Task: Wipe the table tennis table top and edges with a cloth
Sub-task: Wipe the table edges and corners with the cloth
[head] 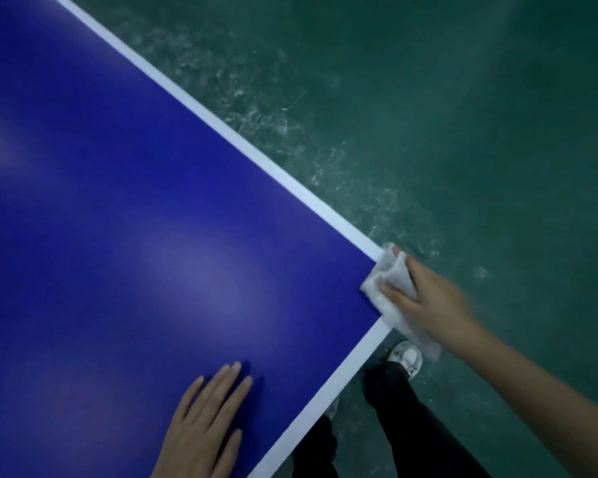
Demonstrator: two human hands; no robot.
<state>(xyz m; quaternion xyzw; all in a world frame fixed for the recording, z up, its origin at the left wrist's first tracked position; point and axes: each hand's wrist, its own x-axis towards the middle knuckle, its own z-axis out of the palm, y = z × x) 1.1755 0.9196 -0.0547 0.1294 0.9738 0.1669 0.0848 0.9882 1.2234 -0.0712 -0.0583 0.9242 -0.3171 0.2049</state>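
Observation:
The blue table tennis table top (135, 208) fills the left of the view, with a white line along its two edges that meet at a corner on the right. A white cloth (389, 291) is wrapped over that corner. My right hand (425, 301) grips the cloth there, thumb on the top side and fingers over the edge. My left hand (204, 422) rests flat on the blue top near the near edge, fingers straight and spread, holding nothing.
A green floor (463, 115) with pale scuff marks lies beyond the table edges. My legs in dark trousers (404, 419) and a white shoe (406, 358) stand just off the near edge, below the corner.

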